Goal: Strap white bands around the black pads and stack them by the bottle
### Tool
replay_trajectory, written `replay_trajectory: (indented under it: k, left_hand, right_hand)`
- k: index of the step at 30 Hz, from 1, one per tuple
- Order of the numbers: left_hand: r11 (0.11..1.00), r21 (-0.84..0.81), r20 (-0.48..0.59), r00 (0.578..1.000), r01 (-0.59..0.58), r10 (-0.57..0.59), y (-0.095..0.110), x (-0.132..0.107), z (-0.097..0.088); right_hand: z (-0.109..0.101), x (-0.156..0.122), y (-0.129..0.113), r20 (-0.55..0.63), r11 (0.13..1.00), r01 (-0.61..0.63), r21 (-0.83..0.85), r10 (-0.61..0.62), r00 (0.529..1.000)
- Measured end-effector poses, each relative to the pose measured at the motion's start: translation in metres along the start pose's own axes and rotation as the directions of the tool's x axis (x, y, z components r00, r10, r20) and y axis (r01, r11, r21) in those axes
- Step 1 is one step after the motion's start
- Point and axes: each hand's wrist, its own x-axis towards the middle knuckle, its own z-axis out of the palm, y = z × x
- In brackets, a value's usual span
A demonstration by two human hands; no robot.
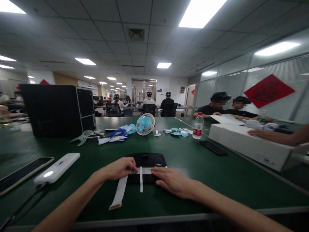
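Note:
A flat black panel (154, 158) lies on the green table in front of me. A silvery strip (146, 170) runs across it, and a narrow white strip (141, 183) crosses that towards me. From the panel's left part a wide white ribbon cable (119, 191) hangs onto the table, its connector end nearest me. My left hand (120, 168) is at the silvery strip's left end, fingers curled in a pinch; what they hold is hidden. My right hand (172, 180) lies flat over the right end of the strip and panel, fingers stretched out.
Left are a phone (24, 170), a white power bank (58, 167) with a cable, and a black computer case (53, 111). Ahead lie gloves (114, 137), a small fan (145, 124) and blue blades (180, 132). Right: a bottle (198, 126), black phone (213, 148), white box (248, 146), another person's hand.

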Motion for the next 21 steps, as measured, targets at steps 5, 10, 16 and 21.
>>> replay_trajectory:
  k: [5, 10, 16, 21]
  left_hand:
    - [0.998, -0.051, -0.003, 0.999, 0.038, -0.038, 0.001, -0.002, -0.003]
    - [0.995, -0.031, 0.008, 0.995, 0.096, -0.096, -0.001, -0.003, -0.004]
    - [0.989, -0.052, 0.020, 0.991, 0.136, -0.135, -0.007, -0.002, -0.002]
    - [0.991, -0.062, 0.015, 0.993, 0.120, -0.119, -0.001, -0.002, -0.003]
  right_hand:
    - [-0.005, -0.024, 0.013, 0.007, 0.997, -0.078, -0.007, 0.078, 0.997]
    - [-0.007, -0.033, 0.020, -0.011, 0.995, -0.095, -0.007, 0.095, 0.995]
    - [-0.011, -0.005, 0.035, -0.208, 0.983, -0.167, -0.075, 0.148, 0.967]
    - [-0.013, 0.046, 0.042, -0.204, 0.988, -0.129, -0.085, 0.109, 0.973]
